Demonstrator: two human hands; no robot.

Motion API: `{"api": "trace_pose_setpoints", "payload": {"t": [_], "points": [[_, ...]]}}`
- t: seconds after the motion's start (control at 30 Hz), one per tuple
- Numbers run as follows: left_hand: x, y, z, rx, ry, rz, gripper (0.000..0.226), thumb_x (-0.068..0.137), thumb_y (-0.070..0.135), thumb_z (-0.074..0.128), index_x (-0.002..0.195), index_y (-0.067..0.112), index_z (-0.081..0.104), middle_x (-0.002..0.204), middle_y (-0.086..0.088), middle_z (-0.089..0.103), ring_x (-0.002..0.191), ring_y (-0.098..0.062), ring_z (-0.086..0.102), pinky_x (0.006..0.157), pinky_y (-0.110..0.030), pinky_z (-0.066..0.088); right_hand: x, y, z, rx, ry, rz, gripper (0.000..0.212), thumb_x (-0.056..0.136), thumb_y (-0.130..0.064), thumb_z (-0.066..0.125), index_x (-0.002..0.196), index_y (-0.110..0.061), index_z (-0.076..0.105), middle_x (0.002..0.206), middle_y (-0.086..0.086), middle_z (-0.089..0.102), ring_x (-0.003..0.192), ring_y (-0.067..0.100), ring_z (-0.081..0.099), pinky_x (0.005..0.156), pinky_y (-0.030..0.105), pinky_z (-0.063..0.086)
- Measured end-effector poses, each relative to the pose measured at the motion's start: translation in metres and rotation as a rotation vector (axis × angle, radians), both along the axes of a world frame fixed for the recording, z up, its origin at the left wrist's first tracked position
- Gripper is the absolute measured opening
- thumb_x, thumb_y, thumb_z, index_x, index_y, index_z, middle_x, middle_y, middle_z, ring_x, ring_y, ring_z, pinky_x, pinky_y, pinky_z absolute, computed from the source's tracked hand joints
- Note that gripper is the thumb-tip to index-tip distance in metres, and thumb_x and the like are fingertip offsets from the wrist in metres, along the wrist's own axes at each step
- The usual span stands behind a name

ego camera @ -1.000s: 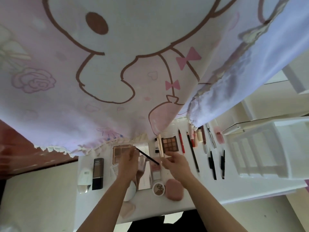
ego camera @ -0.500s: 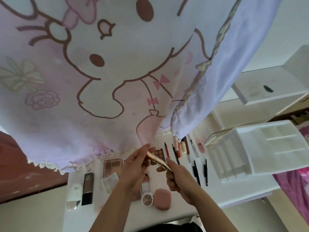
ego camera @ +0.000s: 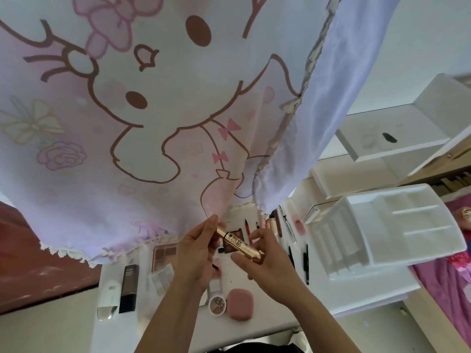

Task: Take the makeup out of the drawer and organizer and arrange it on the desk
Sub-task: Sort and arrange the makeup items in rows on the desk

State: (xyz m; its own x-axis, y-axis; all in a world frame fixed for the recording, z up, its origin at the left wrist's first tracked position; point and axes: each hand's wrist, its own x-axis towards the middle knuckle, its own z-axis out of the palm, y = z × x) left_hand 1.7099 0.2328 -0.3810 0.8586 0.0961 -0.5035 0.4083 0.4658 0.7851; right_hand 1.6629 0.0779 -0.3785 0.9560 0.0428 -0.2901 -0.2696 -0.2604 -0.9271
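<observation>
Gold mascara tube (ego camera: 238, 244): held above the desk (ego camera: 254, 327), left hand (ego camera: 196, 253) pinching its upper end, right hand (ego camera: 267, 261) closed round its lower end; pink sponge (ego camera: 239, 303) below grip; white organizer (ego camera: 382, 228) right of grip.

Soft daylight, wide-angle edge distortion, slight blur

- Curtain (ego camera: 158, 118): pale pink-lilac, brown-outlined cartoon character, pink bows, cream frilled hem.
- Mascara tube (ego camera: 238, 244): shiny gold with a black label.
- Organizer (ego camera: 387, 230): plain white.
- Desk (ego camera: 356, 301): white.
- Foundation tube (ego camera: 129, 287): black.
- Sponge case (ego camera: 239, 303): dusty pink.
- Eyeshadow palette (ego camera: 164, 253): brown and rose shades.
</observation>
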Motion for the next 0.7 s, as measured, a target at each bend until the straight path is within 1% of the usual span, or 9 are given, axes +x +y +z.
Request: {"api": "trace_pose_setpoints", "payload": {"t": [0.07,0.13,0.2,0.27,0.3,0.4,0.5,0.6,0.7], "points": [[0.0003,-0.0009,0.0028,0.005,-0.005,-0.004,0.015,0.080,0.023,0.073,0.082,0.009,0.078,0.086,-0.012,0.072,0.066,-0.011,0.056,0.072,-0.027,0.047,-0.0020,-0.0026,0.0075,0.109,0.150,0.064,0.035,0.092,-0.051,0.062,0.119,-0.029,0.056,0.088,0.001,0.073,0.063,0.012,0.066,0.050,0.024,0.047],[0.0003,-0.0028,0.0052,0.009,-0.014,-0.008,0.015,0.079,0.023,0.072,0.083,0.010,0.078,0.086,-0.012,0.073,0.069,-0.012,0.058,0.074,-0.028,0.047,-0.0027,-0.0021,0.0092,0.199,0.224,0.053,0.046,0.097,-0.058,0.045,0.108,-0.019,0.067,0.089,0.008,0.075,0.062,0.018,0.065,0.047,0.023,0.042],[0.0000,-0.0049,0.0072,0.026,-0.028,-0.018,0.014,0.079,0.025,0.072,0.082,0.013,0.079,0.087,-0.012,0.073,0.072,-0.013,0.060,0.077,-0.029,0.047,-0.0033,-0.0010,0.0076,0.214,0.221,-0.009,0.041,0.097,-0.049,0.051,0.101,-0.012,0.066,0.093,0.008,0.073,0.064,0.017,0.064,0.049,0.025,0.042],[-0.0002,-0.0060,0.0091,0.039,-0.038,-0.023,0.013,0.078,0.026,0.072,0.080,0.016,0.080,0.088,-0.012,0.074,0.075,-0.014,0.061,0.080,-0.030,0.047,-0.0042,-0.0016,0.0053,0.231,0.201,-0.050,0.028,0.091,-0.035,0.068,0.107,-0.015,0.057,0.100,0.006,0.067,0.067,0.016,0.065,0.051,0.028,0.045],[0.0000,-0.0061,0.0094,0.038,-0.040,-0.020,0.013,0.077,0.026,0.072,0.079,0.016,0.080,0.087,-0.012,0.074,0.076,-0.015,0.061,0.080,-0.031,0.047,-0.0042,-0.0025,0.0053,0.254,0.209,-0.062,0.033,0.088,-0.032,0.073,0.111,-0.018,0.053,0.104,0.005,0.066,0.068,0.017,0.066,0.051,0.028,0.046],[0.0000,-0.0070,0.0097,0.037,-0.044,-0.013,0.015,0.075,0.026,0.073,0.083,0.014,0.079,0.087,-0.013,0.074,0.078,-0.017,0.062,0.084,-0.034,0.047,-0.0043,-0.0050,0.0110,0.347,0.270,-0.034,0.037,0.095,-0.049,0.058,0.122,-0.024,0.056,0.105,0.003,0.072,0.068,0.020,0.065,0.050,0.026,0.045],[-0.0003,-0.0083,0.0096,0.049,-0.041,-0.020,0.017,0.075,0.027,0.073,0.083,0.014,0.078,0.088,-0.013,0.074,0.080,-0.018,0.062,0.087,-0.034,0.047,-0.0043,-0.0030,0.0131,0.315,0.308,0.010,0.046,0.101,-0.052,0.040,0.113,-0.016,0.066,0.099,0.006,0.075,0.065,0.019,0.063,0.048,0.021,0.042],[-0.0010,-0.0078,0.0096,0.055,-0.042,-0.027,0.017,0.075,0.027,0.073,0.084,0.015,0.079,0.089,-0.012,0.074,0.082,-0.018,0.062,0.086,-0.033,0.047,-0.0052,-0.0010,0.0082,0.312,0.284,-0.012,0.041,0.102,-0.044,0.045,0.106,-0.009,0.066,0.096,0.006,0.075,0.065,0.017,0.062,0.049,0.022,0.043],[-0.0019,-0.0076,0.0092,0.070,-0.036,-0.015,0.013,0.074,0.027,0.074,0.081,0.017,0.080,0.088,-0.010,0.074,0.081,-0.017,0.061,0.082,-0.031,0.047,-0.0060,-0.0012,0.0085,0.280,0.228,-0.033,0.030,0.101,-0.037,0.052,0.107,-0.010,0.063,0.095,0.005,0.075,0.063,0.016,0.062,0.049,0.025,0.044]]}}
